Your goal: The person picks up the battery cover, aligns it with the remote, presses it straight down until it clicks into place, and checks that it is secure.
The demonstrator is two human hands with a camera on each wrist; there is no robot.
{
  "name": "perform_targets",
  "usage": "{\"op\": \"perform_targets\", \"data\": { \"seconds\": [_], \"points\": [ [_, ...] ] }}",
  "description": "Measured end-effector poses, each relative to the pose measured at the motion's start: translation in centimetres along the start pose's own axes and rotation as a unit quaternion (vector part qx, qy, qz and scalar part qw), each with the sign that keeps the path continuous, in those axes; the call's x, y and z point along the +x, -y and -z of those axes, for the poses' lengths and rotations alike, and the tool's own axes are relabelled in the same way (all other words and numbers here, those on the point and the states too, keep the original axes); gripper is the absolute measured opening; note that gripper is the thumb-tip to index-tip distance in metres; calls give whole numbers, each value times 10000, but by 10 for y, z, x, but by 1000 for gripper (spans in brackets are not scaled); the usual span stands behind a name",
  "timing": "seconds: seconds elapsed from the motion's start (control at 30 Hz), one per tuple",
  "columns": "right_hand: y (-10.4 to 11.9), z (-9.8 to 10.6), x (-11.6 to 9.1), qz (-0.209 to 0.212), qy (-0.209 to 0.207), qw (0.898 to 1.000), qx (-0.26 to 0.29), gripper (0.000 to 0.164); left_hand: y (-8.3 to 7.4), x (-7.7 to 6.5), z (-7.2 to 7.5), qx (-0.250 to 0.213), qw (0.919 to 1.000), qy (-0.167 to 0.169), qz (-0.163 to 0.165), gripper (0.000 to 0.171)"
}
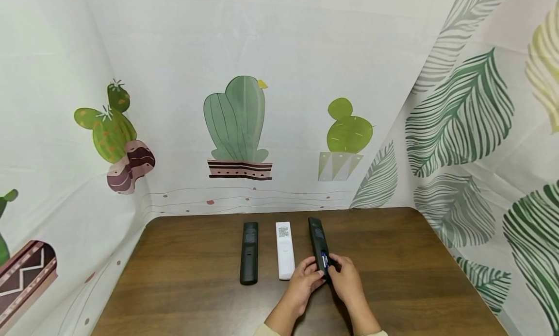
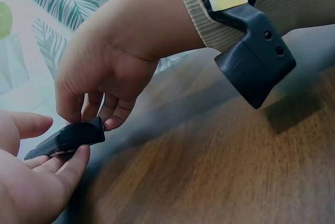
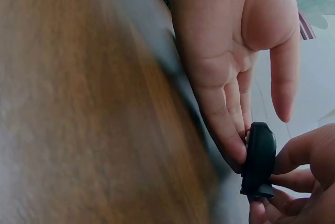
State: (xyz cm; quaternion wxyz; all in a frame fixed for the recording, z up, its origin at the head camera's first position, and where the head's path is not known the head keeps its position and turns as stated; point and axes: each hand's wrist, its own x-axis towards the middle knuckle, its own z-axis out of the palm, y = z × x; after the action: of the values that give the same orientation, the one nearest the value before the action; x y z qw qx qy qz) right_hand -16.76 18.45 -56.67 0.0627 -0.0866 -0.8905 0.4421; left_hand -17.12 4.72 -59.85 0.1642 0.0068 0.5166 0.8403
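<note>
A black remote control (image 1: pixel 318 235) lies back up at the right of three, its battery compartment uncovered and blue batteries (image 1: pixel 325 260) showing inside. My left hand (image 1: pixel 302 286) grips its near end from the left, thumb on the edge. From the other side my right hand (image 1: pixel 346 279) pinches it, thumb at the compartment. The left wrist view shows the remote's dark end (image 2: pixel 78 136) between both hands. In the right wrist view the remote (image 3: pixel 260 148) is seen end-on, with a dark piece at its lower edge that I cannot identify.
A white remote control (image 1: pixel 286 253) lies face down just left of my hands. Farther left is another black remote control (image 1: pixel 249 253), its back up and cover on. All are on a brown wooden table (image 1: pixel 188 277); a cloth (image 1: pixel 174 59) printed with cacti and leaves hangs behind it.
</note>
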Motion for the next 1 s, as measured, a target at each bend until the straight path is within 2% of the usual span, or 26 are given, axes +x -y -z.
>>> {"op": "perform_targets", "data": {
  "seconds": [0.37, 0.63, 0.8, 1.0],
  "points": [
    [9, -3, -6, 146, -177, 9992, 313, 38, -7, -1, 1, 35, 9998, -160, -151, 54],
    [16, -7, -8, 345, -344, 9980, 404, 39, -12, 0, 2, 120, 9986, -464, -236, 55],
    [20, -10, -8, 450, -438, 9969, 484, 39, -13, 0, 2, 167, 9965, -715, -398, 53],
    [24, -12, -11, 588, -456, 9952, 634, 40, -19, -2, 5, 172, 9956, -826, -408, 53]
  ]
}}
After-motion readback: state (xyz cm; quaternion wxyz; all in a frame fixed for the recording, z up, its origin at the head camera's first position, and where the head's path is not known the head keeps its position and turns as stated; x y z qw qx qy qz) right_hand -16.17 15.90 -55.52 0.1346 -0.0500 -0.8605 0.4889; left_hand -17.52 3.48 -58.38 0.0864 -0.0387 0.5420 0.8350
